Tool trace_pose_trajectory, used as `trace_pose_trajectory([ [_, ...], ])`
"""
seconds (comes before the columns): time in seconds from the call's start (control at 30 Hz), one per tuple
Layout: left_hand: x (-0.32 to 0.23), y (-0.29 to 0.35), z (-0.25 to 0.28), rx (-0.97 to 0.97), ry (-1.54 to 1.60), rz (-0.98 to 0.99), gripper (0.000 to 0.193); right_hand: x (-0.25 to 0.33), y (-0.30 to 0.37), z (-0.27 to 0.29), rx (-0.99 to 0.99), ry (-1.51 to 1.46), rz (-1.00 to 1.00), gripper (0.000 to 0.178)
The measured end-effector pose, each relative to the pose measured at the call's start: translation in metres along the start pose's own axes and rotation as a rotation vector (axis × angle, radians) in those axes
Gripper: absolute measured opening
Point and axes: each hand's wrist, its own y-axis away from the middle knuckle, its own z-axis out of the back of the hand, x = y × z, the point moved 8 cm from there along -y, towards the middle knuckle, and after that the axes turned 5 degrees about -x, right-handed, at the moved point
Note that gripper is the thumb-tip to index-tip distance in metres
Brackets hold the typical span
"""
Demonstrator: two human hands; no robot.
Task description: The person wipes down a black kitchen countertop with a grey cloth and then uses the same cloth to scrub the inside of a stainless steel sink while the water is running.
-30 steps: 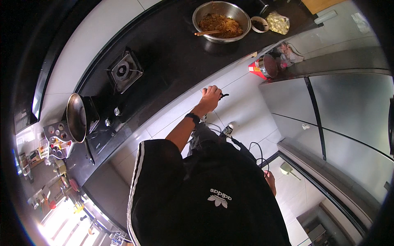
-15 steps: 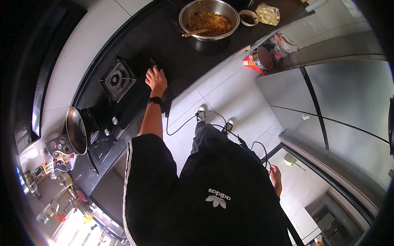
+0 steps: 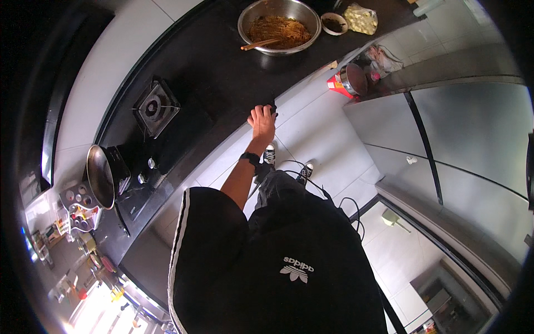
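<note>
One hand is in view: the left hand [image 3: 262, 123], its fingers curled together and, as far as can be judged, clamped on a small black object [image 3: 273, 110] mostly hidden by the fingers. The object sits at the fingertips, near the front edge of the smooth black countertop [image 3: 222, 61]; contact with that surface cannot be confirmed. The right hand is not visible. A loosened grip could let the object drop past the edge to the white tiled floor [image 3: 328, 133]; a thin black cable [image 3: 349, 199] looped near the black-and-white shoes [image 3: 269, 155] could snag a foot. On the countertop, a square black gas burner [image 3: 153, 108] stands left of the hand. Farther out are a dark round frying pan [image 3: 100, 175] with a black handle [image 3: 121, 220], and a round steel bowl [image 3: 272, 8] containing brown noodles [image 3: 289, 33] and wooden chopsticks [image 3: 258, 44]. A small white bowl [image 3: 336, 33] and a clear bag of pale pieces [image 3: 360, 19] stand alongside. Grey metal doors [image 3: 473, 128] line the right side of the room.
</note>
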Motion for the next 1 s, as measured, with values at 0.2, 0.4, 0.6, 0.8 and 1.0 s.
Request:
trace_pose_trajectory([
  [0.2, 0.025, -0.021, 0.066, -0.198, 0.045, 0.117, 0.034, 0.017, -0.004, -0.005, 0.027, -0.083, -0.011, 0.028],
  [0.4, 0.123, -0.120, 0.133, -0.366, -0.142, 0.193, 0.035, 0.033, 0.001, -0.008, 0.026, -0.301, -0.041, 0.029],
  [0.6, 0.193, -0.158, 0.089, -0.219, -0.203, 0.344, 0.037, 0.044, 0.015, -0.005, 0.073, -0.366, -0.146, 0.030],
  [0.8, 0.098, -0.123, 0.086, 0.004, -0.379, 0.319, 0.029, 0.046, 0.017, 0.006, 0.140, 0.175, 0.020, 0.025],
  [1.0, 0.021, -0.069, 0.025, -0.113, -0.207, 0.033, 0.027, 0.089, -0.034, 0.024, 0.181, 0.239, 0.013, 0.028],
])
